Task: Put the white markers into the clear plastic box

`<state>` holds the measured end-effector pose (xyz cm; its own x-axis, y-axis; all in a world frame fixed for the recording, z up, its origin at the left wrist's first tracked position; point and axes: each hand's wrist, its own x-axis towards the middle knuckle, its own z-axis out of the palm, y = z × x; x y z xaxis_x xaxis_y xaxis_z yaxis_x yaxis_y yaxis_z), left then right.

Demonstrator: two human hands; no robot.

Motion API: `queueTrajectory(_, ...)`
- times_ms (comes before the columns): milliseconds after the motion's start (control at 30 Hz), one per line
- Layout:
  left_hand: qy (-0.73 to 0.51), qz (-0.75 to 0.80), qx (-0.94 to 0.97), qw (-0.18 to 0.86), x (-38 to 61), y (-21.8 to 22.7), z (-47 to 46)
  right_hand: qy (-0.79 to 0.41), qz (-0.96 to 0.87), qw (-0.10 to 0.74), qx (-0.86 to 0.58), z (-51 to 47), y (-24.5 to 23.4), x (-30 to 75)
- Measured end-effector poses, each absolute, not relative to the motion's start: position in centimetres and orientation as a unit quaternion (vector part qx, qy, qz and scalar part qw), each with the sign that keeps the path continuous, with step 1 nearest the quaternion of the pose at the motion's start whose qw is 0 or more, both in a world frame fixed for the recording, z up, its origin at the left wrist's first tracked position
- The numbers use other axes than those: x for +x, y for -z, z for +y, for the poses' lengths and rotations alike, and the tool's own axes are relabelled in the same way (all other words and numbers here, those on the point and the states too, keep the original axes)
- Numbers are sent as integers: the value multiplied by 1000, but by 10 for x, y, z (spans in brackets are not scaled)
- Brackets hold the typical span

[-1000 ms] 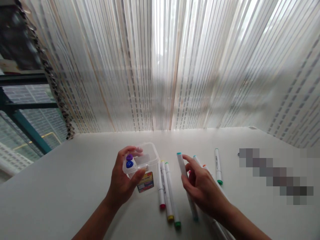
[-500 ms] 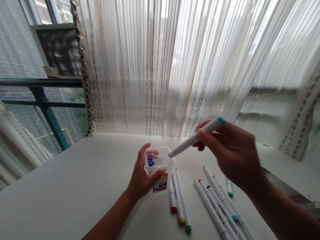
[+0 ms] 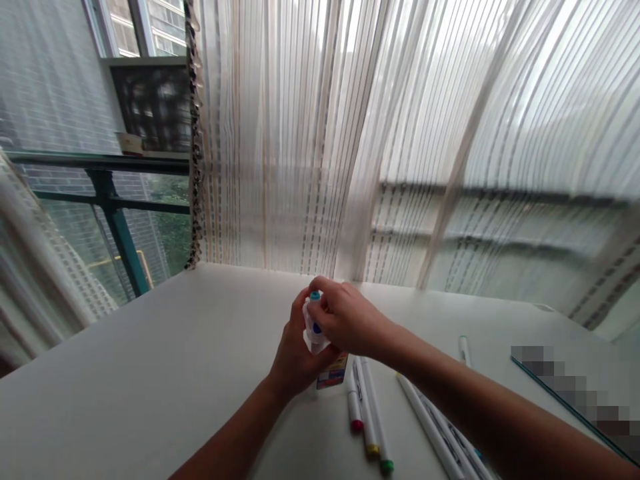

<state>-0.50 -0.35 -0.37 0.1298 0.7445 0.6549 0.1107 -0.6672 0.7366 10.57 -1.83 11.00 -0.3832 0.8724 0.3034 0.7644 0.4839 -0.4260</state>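
Observation:
A clear plastic box [image 3: 317,344] with a colourful label [image 3: 332,373] stands on the table, and my left hand [image 3: 295,353] is wrapped round its near left side. Over the box's opening, my right hand [image 3: 347,317] pinches a teal-capped marker [image 3: 315,295], held upright; only its top end shows. Below that hand a blue marker end [image 3: 317,328] is visible in the box. The rest of the inside is hidden by my fingers. Just right of the box lie white markers with a red cap [image 3: 356,425], a yellow cap [image 3: 373,450] and a green cap [image 3: 387,467].
More white markers [image 3: 435,427] lie under my right forearm, partly covered. Another marker [image 3: 465,350] is farther right on the white table [image 3: 200,373]. A dark-edged flat object [image 3: 565,400], partly pixelated, lies at the right. Striped sheer curtains [image 3: 300,147] hang behind the table.
My right hand has moved left and down with the teal-capped marker, from right of the box to its opening. The marker turned from slanted to upright. My left hand still holds the box.

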Motion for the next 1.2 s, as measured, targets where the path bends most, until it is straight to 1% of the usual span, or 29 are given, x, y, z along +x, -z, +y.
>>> queueTrajectory(67,-584,307,700,273,-5,5,-3,-107,-838,220,-488,-21,-110,104)
queueTrajectory(133,-584,303,701,276,-5,7,-2,-121,-842,210,-482,-22,-110,105)
queueTrajectory(267,-584,300,699,281,-4,5,-3,-118,-842,224,-477,-22,-112,111)
queueTrajectory(333,-576,299,701,294,-4,4,-4,-95,-842,235,-476,-24,-116,119)
queueTrajectory(400,-568,304,703,299,-5,4,-4,-61,-845,224,-483,-26,-122,127)
queueTrajectory(467,-566,312,704,296,-5,4,-4,-31,-854,178,-488,-31,-127,135)
queueTrajectory(600,-573,291,706,297,-4,3,-4,-3,-872,59,-486,-39,-136,144)
queueTrajectory(700,-577,280,710,289,-5,2,-4,8,-874,23,-485,-40,-137,142)
queueTrajectory(800,-576,276,716,281,-5,0,-5,3,-881,47,-470,-38,-137,137)
queueTrajectory(933,-574,293,714,273,-6,-1,-7,-37,-889,94,-446,-35,-136,132)
queueTrajectory(1200,-572,290,706,301,-4,1,-6,-67,-882,124,-449,-29,-129,127)
